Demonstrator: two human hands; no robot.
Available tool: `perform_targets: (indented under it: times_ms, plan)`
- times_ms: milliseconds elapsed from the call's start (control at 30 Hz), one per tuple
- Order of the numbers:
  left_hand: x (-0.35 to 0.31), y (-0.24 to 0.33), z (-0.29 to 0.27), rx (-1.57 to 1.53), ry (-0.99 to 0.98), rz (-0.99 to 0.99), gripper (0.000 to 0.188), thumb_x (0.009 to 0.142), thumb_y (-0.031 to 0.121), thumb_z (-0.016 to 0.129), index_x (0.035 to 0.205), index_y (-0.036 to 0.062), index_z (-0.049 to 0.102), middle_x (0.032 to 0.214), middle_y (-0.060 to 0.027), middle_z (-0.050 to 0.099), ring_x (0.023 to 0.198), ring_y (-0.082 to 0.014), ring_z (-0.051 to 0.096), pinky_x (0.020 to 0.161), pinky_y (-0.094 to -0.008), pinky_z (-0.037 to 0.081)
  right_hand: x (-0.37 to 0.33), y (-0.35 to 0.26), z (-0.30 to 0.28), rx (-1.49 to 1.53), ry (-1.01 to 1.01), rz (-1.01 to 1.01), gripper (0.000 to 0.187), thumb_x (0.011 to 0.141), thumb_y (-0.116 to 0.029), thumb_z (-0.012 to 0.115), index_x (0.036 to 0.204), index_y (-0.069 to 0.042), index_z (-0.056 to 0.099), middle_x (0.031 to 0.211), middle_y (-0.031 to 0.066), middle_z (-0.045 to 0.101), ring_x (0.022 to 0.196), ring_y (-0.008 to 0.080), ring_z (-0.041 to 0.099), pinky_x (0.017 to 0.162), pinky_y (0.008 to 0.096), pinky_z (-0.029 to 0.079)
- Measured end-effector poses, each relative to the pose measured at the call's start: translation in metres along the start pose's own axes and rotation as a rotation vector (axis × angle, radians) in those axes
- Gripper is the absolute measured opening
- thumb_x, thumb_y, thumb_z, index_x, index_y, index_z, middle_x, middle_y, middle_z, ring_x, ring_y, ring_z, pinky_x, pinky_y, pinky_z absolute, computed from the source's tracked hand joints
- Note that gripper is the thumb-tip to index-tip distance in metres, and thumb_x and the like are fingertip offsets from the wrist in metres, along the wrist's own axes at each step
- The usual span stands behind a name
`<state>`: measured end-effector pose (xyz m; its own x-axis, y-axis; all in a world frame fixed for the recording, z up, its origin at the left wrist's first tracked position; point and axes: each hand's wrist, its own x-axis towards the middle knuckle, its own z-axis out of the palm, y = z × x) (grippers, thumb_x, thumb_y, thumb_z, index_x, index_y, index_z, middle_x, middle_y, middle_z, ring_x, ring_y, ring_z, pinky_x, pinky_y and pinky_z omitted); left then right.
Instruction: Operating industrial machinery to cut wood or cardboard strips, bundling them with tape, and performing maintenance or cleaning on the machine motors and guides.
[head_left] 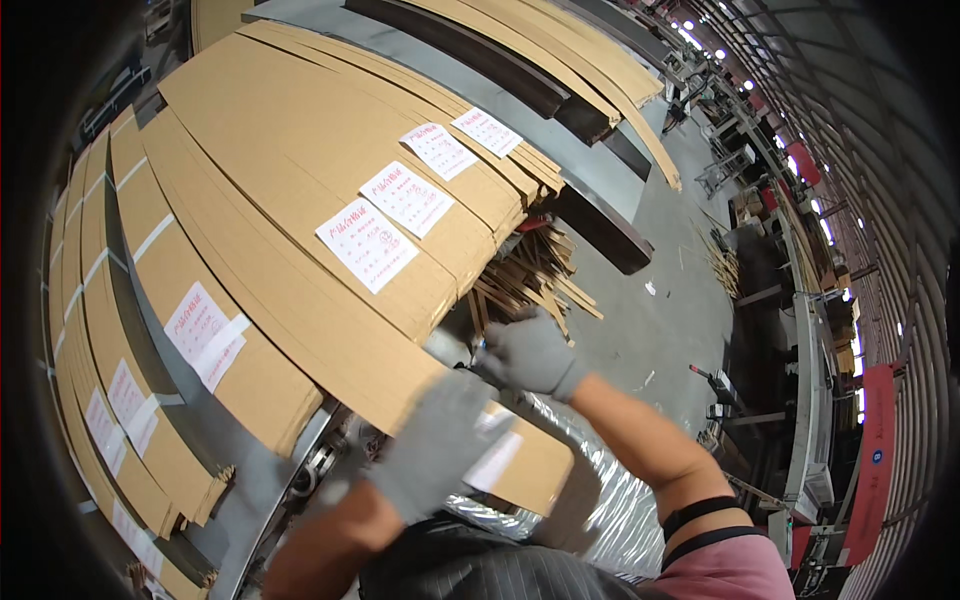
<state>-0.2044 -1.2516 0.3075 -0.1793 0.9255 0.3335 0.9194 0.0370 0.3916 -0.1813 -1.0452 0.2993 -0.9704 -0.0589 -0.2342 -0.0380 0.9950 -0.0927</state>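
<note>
Both my hands wear grey gloves. My left hand lies across the near end of a long brown cardboard strip, its fingers stretched out and a little blurred. Beside those fingers, a white label shows partly on the strip's end; the hand hides the rest. Farther right and higher, my right hand is curled closed past the strip's edge. Something small may be at its fingertips, too blurred to name. A wide cardboard stack carries several white labels with red print, one of them a paper label nearest me.
Strapped cardboard bundles lie at the left. Thin offcuts are heaped beyond my right hand. A dark beam juts out past the stack. Clear plastic wrap covers something near my body. Machinery and a red banner stand right.
</note>
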Motion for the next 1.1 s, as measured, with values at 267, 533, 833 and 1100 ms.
perform_targets:
  times_ms: [267, 533, 833, 1100]
  plan:
    - [-0.060, 0.052, -0.050, -0.713, -0.065, -0.593, 0.016, 0.075, 0.019, 0.057, 0.073, 0.0028, 0.058, 0.067, -0.0093, 0.060, 0.061, -0.0288, 0.059, 0.068, -0.0345, 0.048, -0.076, -0.091, -0.072, 0.671, 0.109, -0.460, 0.014, 0.077, -0.021, 0.054, 0.078, -0.007, 0.053, 0.068, 0.0072, 0.054, 0.074, 0.0243, 0.054, 0.076, 0.0339, 0.041]
    - [-0.136, -0.046, 0.079, -1.015, -0.076, -0.676, 0.027, 0.086, 0.024, 0.053, 0.096, -0.0001, 0.059, 0.104, -0.0106, 0.059, 0.100, -0.0213, 0.055, 0.087, -0.0301, 0.041, 0.056, 0.004, 0.020, 0.223, -0.414, -0.230, 0.019, 0.075, -0.017, 0.054, 0.082, -0.004, 0.066, 0.080, 0.0160, 0.062, 0.074, 0.0300, 0.060, 0.074, 0.0384, 0.046]
    - [-0.143, -0.077, 0.185, -0.936, 0.514, -0.671, 0.059, 0.071, 0.025, 0.072, 0.121, 0.0057, 0.046, 0.118, -0.0113, 0.050, 0.111, -0.0201, 0.048, 0.090, -0.0306, 0.041, -0.024, -0.112, -0.024, 0.450, 0.248, -0.315, 0.054, 0.073, -0.029, 0.063, 0.119, -0.007, 0.046, 0.114, 0.0178, 0.048, 0.103, 0.0384, 0.047, 0.078, 0.0476, 0.042]
    - [-0.064, -0.004, -0.079, -0.373, -0.288, -0.334, 0.023, 0.065, 0.016, 0.068, 0.085, 0.0064, 0.062, 0.081, -0.0090, 0.059, 0.075, -0.0213, 0.057, 0.065, -0.0359, 0.046, -0.025, -0.096, 0.016, 0.182, 0.450, -0.227, 0.046, 0.062, -0.035, 0.067, 0.093, -0.005, 0.050, 0.117, 0.0167, 0.044, 0.100, 0.0389, 0.042, 0.075, 0.0485, 0.037]
